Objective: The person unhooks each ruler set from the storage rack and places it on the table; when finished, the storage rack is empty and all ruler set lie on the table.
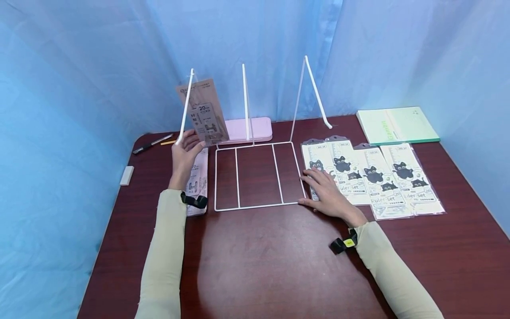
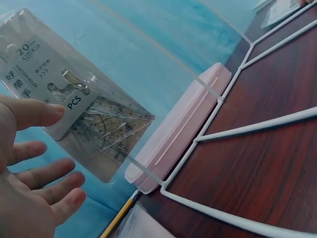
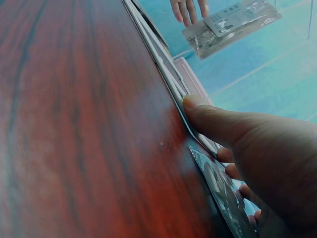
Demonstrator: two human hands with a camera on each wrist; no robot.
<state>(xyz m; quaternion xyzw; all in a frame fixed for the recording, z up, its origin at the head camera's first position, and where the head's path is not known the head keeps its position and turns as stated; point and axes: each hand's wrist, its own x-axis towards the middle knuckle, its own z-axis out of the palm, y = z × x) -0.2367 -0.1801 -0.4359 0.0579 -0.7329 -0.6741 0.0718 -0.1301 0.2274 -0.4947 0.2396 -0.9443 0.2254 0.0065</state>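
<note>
A clear, brownish ruler set packet (image 1: 205, 115) stands tilted at the left end of a white wire rack (image 1: 256, 207). Beside it is my left hand (image 1: 187, 153); in the left wrist view its fingers (image 2: 52, 181) are spread and loosely bent, the thumb overlapping the packet's edge. Whether the thumb touches it, I cannot tell. Another such packet (image 1: 195, 177) lies under that wrist. On the right, my right hand (image 1: 328, 195) rests at the rack's front corner, thumb against the wire, fingers reaching over a cat-print ruler set packet (image 1: 316, 153).
Several cat-print ruler sets (image 1: 402, 170) lie overlapping on the right, before a green notebook (image 1: 398, 125). Behind the rack lies a pink case (image 1: 259, 128). A black pen (image 1: 153, 144), a yellow pencil (image 1: 168, 142) and a white eraser (image 1: 126, 176) are at the left edge.
</note>
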